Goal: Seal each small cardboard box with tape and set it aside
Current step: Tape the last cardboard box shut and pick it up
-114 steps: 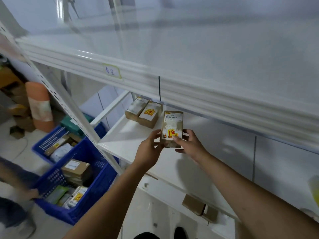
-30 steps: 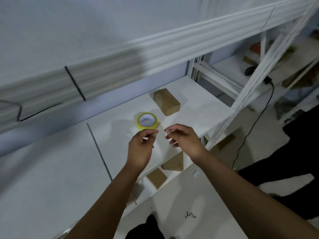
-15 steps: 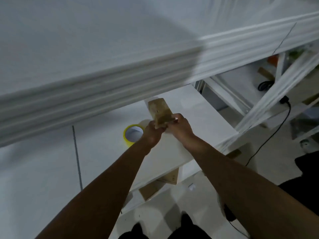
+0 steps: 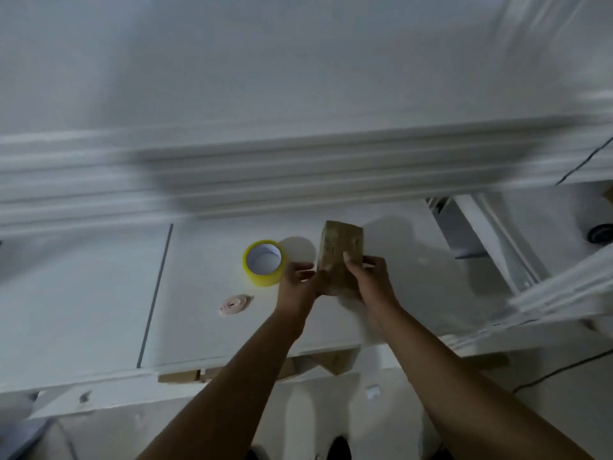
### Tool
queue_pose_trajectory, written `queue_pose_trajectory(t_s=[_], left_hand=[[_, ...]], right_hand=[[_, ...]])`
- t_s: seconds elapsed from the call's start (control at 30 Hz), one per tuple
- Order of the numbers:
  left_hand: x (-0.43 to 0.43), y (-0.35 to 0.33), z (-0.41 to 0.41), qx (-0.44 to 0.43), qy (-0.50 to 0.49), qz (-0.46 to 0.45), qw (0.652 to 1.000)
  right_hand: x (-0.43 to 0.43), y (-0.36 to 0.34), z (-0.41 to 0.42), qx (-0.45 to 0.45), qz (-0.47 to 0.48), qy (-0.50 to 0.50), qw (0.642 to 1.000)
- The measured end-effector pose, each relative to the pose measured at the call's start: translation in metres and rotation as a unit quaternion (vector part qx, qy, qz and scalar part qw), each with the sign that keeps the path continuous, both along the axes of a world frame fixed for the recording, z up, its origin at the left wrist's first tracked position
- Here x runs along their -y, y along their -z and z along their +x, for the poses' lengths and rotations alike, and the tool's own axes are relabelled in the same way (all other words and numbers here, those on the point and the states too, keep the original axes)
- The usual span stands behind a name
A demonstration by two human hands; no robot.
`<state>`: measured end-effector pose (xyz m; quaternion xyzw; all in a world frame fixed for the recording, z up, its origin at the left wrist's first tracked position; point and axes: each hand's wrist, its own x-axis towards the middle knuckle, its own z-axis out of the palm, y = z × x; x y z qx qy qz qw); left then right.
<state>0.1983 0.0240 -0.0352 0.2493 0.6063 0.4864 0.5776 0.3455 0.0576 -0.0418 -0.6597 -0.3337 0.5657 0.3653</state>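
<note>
Over wht shelf (image 4: 199,327), rect. cardboard box (image 4: 339,250), gripped

Box (image 4: 341,250) now between both hands (image 4: 373,282)

A pale pink round disc (image 4: 234,305) on the white shelf (image 4: 83,310), black cable (image 4: 583,162) at far right

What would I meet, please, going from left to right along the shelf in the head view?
Dark seam line → pink disc → yellow tape roll → left hand → cardboard box → right hand.
</note>
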Motion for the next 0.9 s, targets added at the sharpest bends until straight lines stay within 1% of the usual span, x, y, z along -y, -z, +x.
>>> queue_pose_trajectory(t_s=[0.07, 0.13, 0.17, 0.23, 0.33, 0.47, 0.53, 0.67, 0.8, 0.9], left_hand=[[0.022, -0.003, -0.011, 0.035, 0.024, 0.015, 0.999], [0.04, -0.01, -0.026, 0.056, 0.062, 0.025, 0.996], [0.045, -0.015, -0.034, 0.049, 0.077, 0.036, 0.995], [0.051, -0.026, -0.046, 0.012, 0.083, 0.058, 0.995], [0.061, -0.029, -0.064, -0.047, 0.046, 0.076, 0.995], [0.083, -0.028, -0.083, -0.136, 0.026, 0.093, 0.986], [0.09, -0.025, -0.093, -0.135, 0.013, 0.091, 0.987], [0.101, -0.021, -0.116, -0.069, 0.022, 0.076, 0.995], [0.105, -0.023, -0.143, -0.079, -0.013, 0.094, 0.992], [0.094, -0.022, -0.172, -0.093, -0.068, 0.078, 0.99]], right_hand=[[0.009, -0.013, 0.004, -0.071, 0.008, 0.0, 0.997], [0.017, -0.029, 0.001, -0.107, 0.032, -0.045, 0.993], [0.022, -0.035, -0.004, -0.115, 0.048, -0.071, 0.99], [0.033, -0.042, -0.019, -0.11, 0.067, -0.11, 0.986], [0.044, -0.044, -0.042, -0.101, 0.075, -0.139, 0.982], [0.054, -0.043, -0.069, -0.072, 0.066, -0.12, 0.988], [0.058, -0.04, -0.083, -0.063, 0.067, -0.115, 0.989], [0.061, -0.037, -0.108, -0.052, 0.074, -0.132, 0.987], [0.054, -0.032, -0.133, -0.064, 0.052, -0.163, 0.983], [0.039, -0.027, -0.149, -0.11, 0.006, -0.183, 0.977]])
